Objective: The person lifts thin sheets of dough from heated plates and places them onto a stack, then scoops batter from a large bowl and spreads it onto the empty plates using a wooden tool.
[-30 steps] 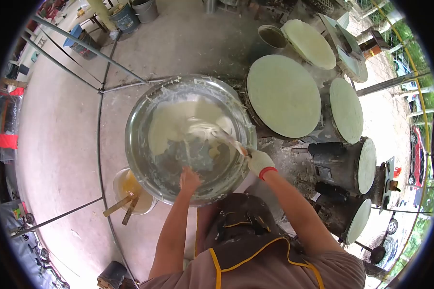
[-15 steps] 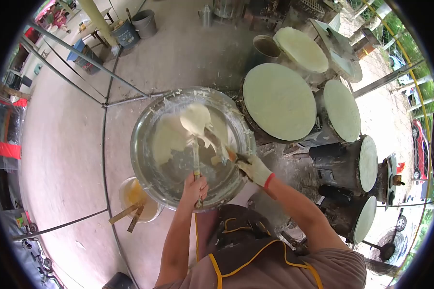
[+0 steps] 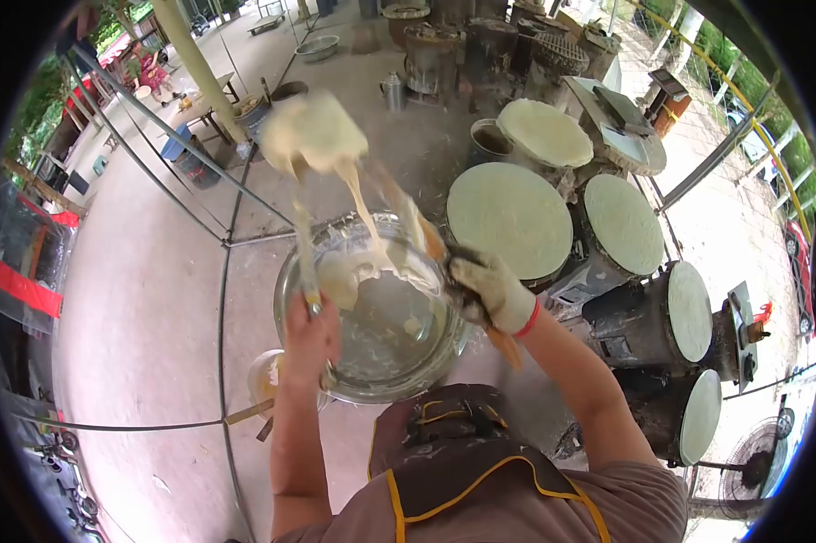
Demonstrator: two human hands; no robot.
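Observation:
My left hand (image 3: 313,335), bare, is closed around a long thin stick (image 3: 305,249). A large pale lump of batter (image 3: 315,134) hangs at the stick's upper end, smeared by motion. One thick strand of it trails down into the wide metal basin (image 3: 372,391), where more batter (image 3: 340,276) lies. My right hand (image 3: 494,291), in a stained white glove with a red cuff, grips a wooden-handled tool (image 3: 433,240) over the basin's right side. The tool's far end is blurred beside the strand, so its kind is unclear.
Right of the basin stand several drum stoves with round tops, each covered by a pale sheet (image 3: 509,220). A bucket (image 3: 265,376) with wooden sticks sits at the basin's lower left. Metal poles (image 3: 177,136) cross the left side. A fan (image 3: 752,466) stands at lower right.
Both hands have risen in view, the left also shifting left. The batter lump has moved up from inside the basin to above its far rim, with a strand stretching below. The view has tilted up.

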